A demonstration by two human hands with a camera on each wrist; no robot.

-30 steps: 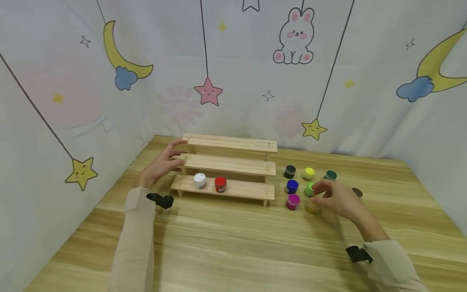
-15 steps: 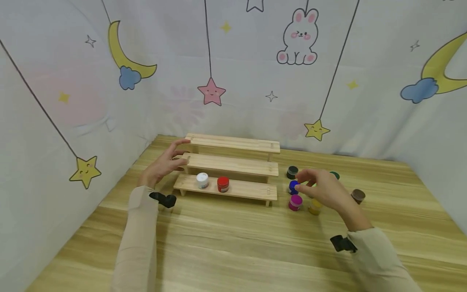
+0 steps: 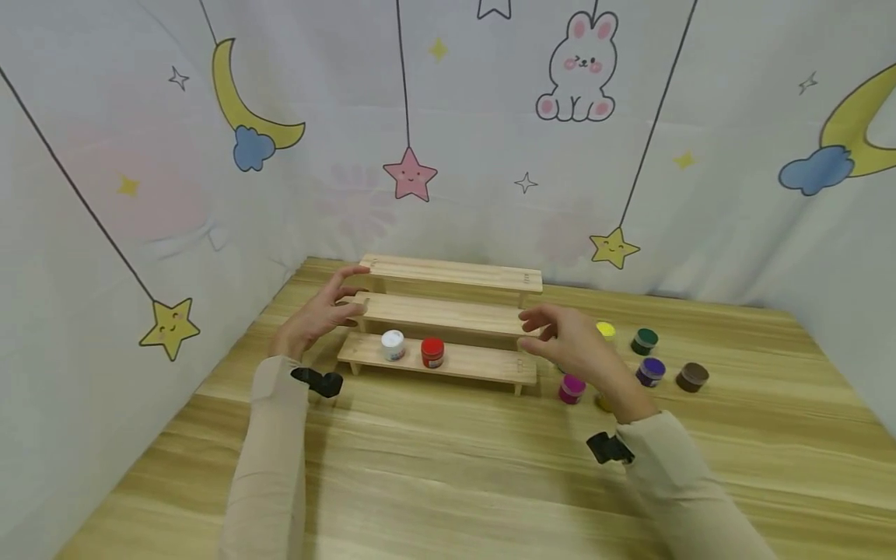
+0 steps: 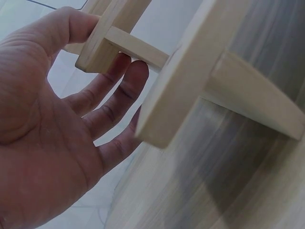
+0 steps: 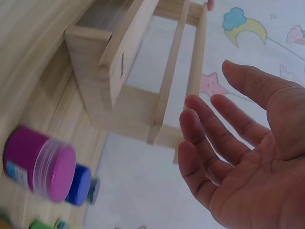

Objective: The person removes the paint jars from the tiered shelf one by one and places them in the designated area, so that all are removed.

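A three-step wooden display rack point(image 3: 448, 313) stands on the table, with a white paint jar point(image 3: 393, 344) and a red paint jar point(image 3: 432, 352) on its lowest step. My left hand point(image 3: 318, 315) holds the rack's left end, thumb and curled fingers about the boards, as the left wrist view point(image 4: 52, 124) shows. By the rack's right end hovers my right hand point(image 3: 570, 342), its palm bare and fingers loosely bent in the right wrist view point(image 5: 248, 162). Whether its fingertips touch the rack I cannot tell. Below it sits a magenta paint jar point(image 3: 572, 388).
More paint jars stand on the table at right: yellow point(image 3: 606, 331), dark green point(image 3: 645, 341), purple point(image 3: 651, 372) and brown point(image 3: 692, 377). A blue jar point(image 5: 78, 186) is mostly hidden from the head view. A printed curtain point(image 3: 476, 225) hangs behind the rack.
My right hand has moved left from above the jars to the rack's right end, uncovering the purple and brown jars. My left hand stays at the rack's left end.
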